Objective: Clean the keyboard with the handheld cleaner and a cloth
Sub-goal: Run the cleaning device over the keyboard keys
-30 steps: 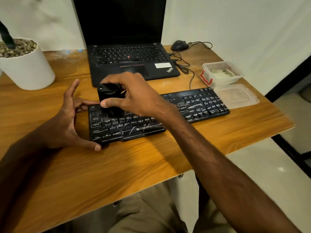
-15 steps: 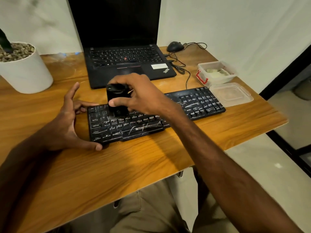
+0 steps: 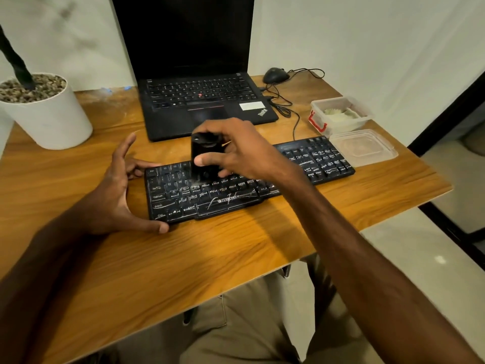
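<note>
Head view, looking down on a wooden counter (image 3: 236, 248). Right hand (image 3: 236, 151): fingers closed around a black handheld cleaner (image 3: 203, 156), held upright with its lower end on the upper key rows of a black external keyboard (image 3: 236, 190), left of the keyboard's middle. Left hand (image 3: 115, 195): fingers spread and holding nothing, thumb tip against the keyboard's near left corner, another fingertip at its far left corner, bracing the left end. The keyboard lies across the middle of the counter, its keys streaked with pale marks. Behind it, an open black laptop (image 3: 199, 101) with a dark screen. Far right, a black mouse (image 3: 275, 74) with its cable (image 3: 291, 111) trailing toward the laptop. To the right, a clear plastic container (image 3: 341, 114) with a red clasp holds pale crumpled material, possibly the cloth; its lid (image 3: 363, 147) lies just beside the keyboard's right end. Far left, a white plant pot (image 3: 49, 119) filled with pebbles.
</note>
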Demonstrator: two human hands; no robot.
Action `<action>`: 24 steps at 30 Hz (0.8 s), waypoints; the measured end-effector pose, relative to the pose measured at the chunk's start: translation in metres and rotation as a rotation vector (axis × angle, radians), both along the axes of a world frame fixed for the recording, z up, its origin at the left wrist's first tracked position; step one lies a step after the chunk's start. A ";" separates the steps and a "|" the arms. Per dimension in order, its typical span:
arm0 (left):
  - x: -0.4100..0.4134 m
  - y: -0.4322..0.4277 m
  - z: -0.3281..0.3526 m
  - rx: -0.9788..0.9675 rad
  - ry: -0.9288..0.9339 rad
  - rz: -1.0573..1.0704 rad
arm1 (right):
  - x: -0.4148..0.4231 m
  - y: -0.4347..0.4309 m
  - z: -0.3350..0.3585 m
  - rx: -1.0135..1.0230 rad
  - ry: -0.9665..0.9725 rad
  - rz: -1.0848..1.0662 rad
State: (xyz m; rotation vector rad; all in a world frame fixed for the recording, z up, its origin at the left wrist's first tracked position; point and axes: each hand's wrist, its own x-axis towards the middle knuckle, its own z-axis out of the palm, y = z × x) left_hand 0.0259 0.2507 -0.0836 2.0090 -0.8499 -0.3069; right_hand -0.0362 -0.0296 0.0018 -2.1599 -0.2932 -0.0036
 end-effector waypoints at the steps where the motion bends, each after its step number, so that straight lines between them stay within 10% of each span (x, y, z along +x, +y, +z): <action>1: 0.000 0.000 0.000 0.002 0.000 0.003 | -0.001 -0.007 0.002 -0.017 0.006 -0.021; 24: -0.005 -0.002 0.006 -0.007 -0.051 -0.050 | -0.013 0.100 -0.035 0.048 -0.365 -0.058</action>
